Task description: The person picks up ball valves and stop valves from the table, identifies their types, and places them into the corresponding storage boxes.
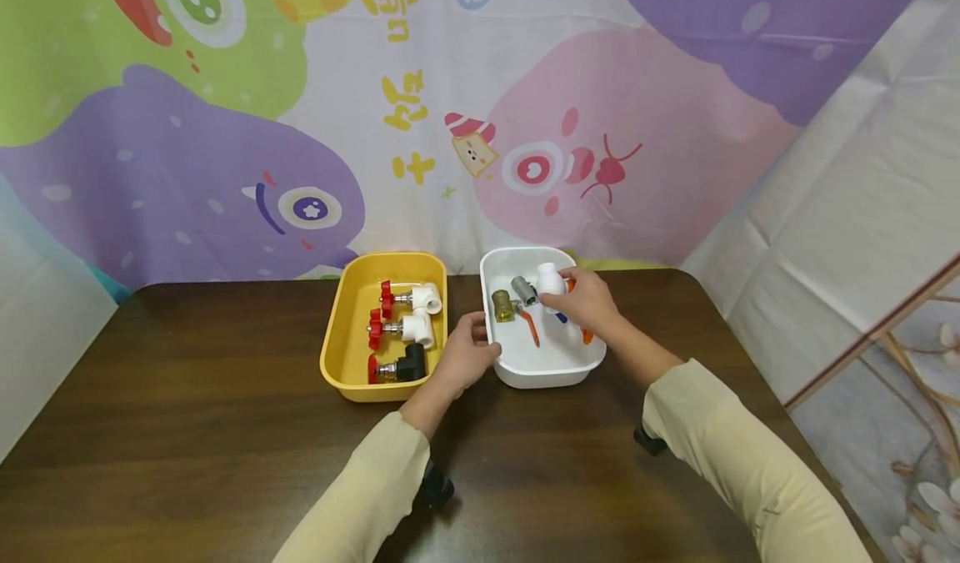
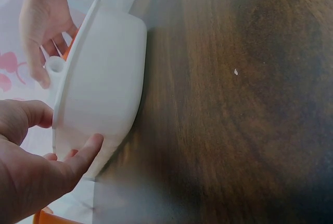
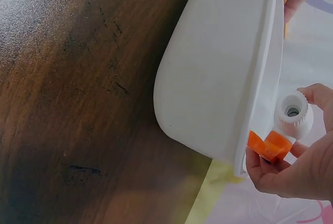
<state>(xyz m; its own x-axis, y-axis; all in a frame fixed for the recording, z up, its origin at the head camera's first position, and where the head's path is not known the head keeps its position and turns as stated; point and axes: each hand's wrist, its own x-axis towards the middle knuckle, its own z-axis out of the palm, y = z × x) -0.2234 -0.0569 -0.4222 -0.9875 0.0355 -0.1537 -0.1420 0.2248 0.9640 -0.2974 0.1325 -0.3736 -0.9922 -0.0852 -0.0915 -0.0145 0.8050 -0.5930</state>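
My right hand (image 1: 588, 300) holds a white plastic ball valve (image 3: 294, 117) with an orange handle (image 3: 276, 146), just over the right side of a white bin (image 1: 543, 371). The thumb is on the white body, and other fingers curl at the orange handle. My left hand (image 1: 465, 354) grips the left side of the bin, thumb at the rim and a finger against the outer wall (image 2: 104, 78). Inside the bin lie a brass valve (image 1: 503, 305) with a red lever (image 1: 530, 327) and a grey metal valve (image 1: 523, 290). Another orange handle (image 1: 587, 336) shows by the bin's right wall.
Left of the white bin stands a yellow bin (image 1: 330, 354). It holds two white valves (image 1: 417, 328) and a black valve (image 1: 411, 363), all with red handwheels. Both bins sit near the back edge of a brown wooden table (image 1: 225, 429), before a cartoon-printed cloth (image 1: 420, 213).
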